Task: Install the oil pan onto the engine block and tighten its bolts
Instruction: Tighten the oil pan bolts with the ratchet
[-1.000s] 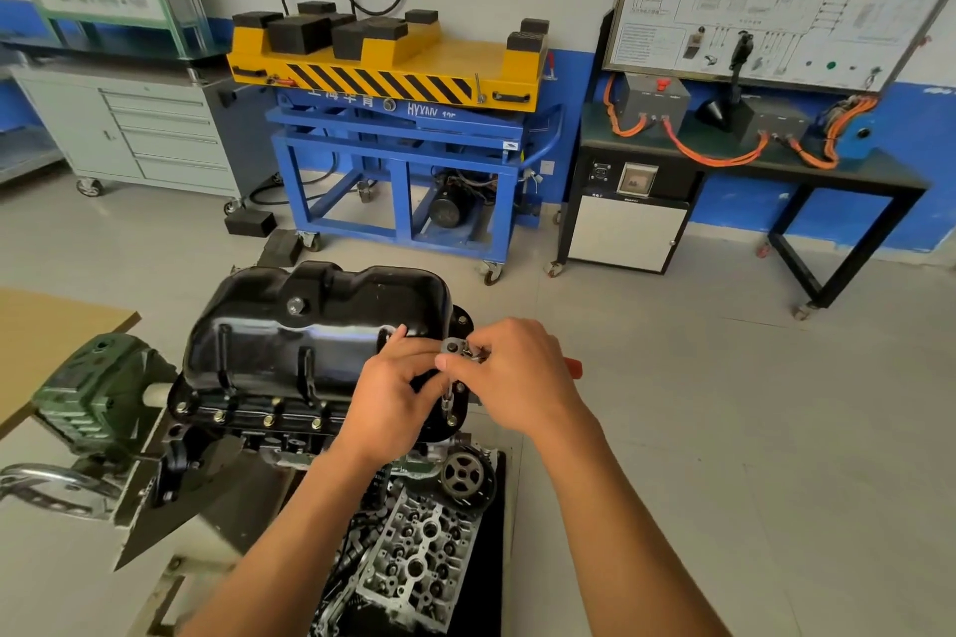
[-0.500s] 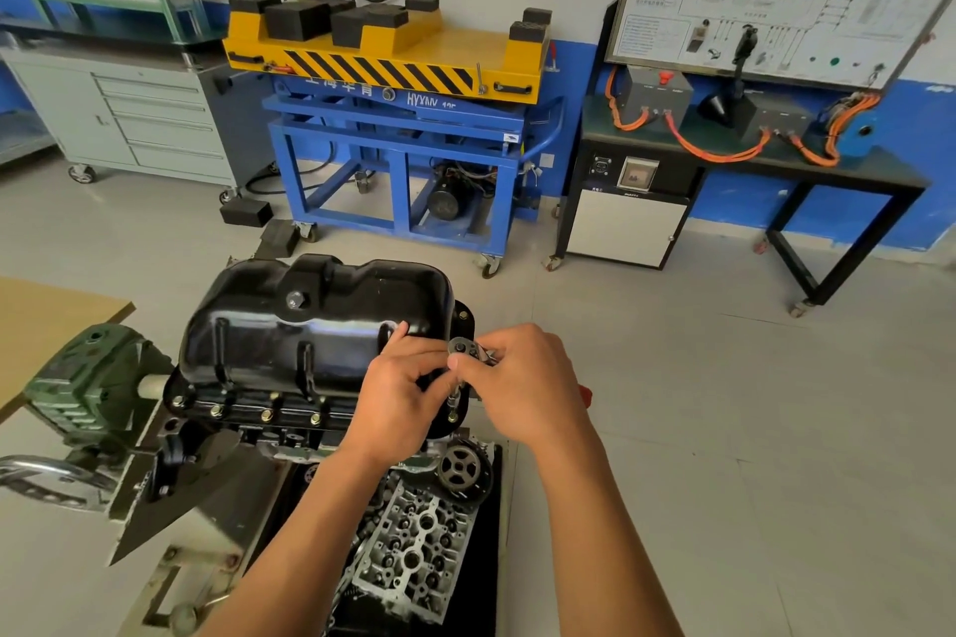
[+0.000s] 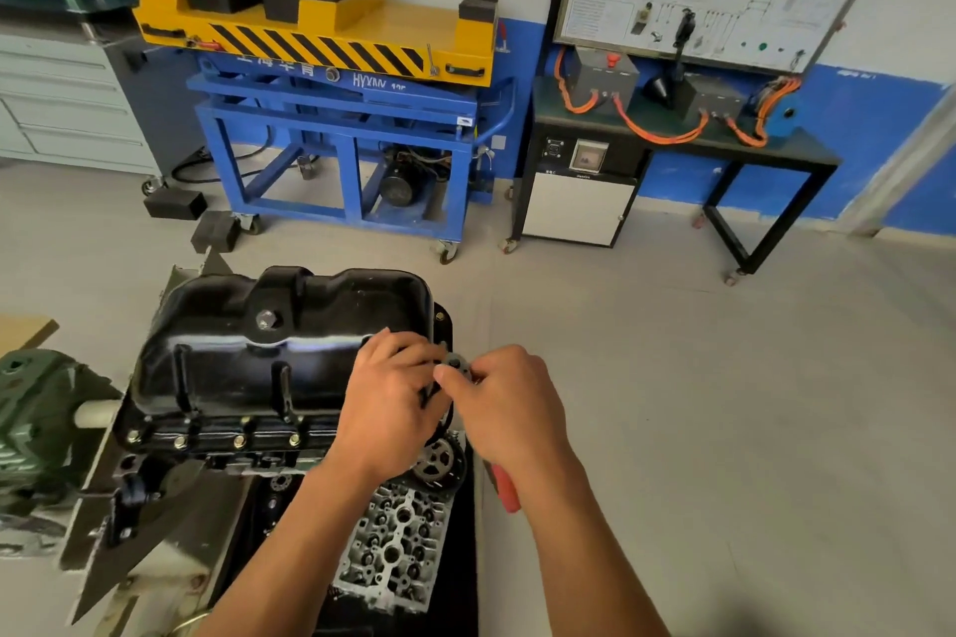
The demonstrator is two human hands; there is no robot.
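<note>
The black oil pan [image 3: 269, 352] sits upside-up on the engine block [image 3: 217, 455], which is mounted on a stand. Several brass-coloured bolts [image 3: 238, 441] stand along the pan's near flange. At the pan's right end my right hand [image 3: 509, 404] grips a ratchet wrench; its grey head [image 3: 455, 363] shows between my hands and its red handle [image 3: 504, 486] sticks out below my wrist. My left hand [image 3: 388, 404] is curled over the socket area under the ratchet head, hiding the bolt there.
A cylinder head [image 3: 393, 548] and a timing sprocket [image 3: 438, 463] lie in a black tray below the block. A green gearbox [image 3: 36, 409] of the stand is at the left. A blue and yellow lift cart [image 3: 336, 119] and a black bench [image 3: 672, 140] stand behind.
Both hands stay at the pan's right end with the ratchet; its head has shifted only slightly. The camera has tilted and moved a little closer.
</note>
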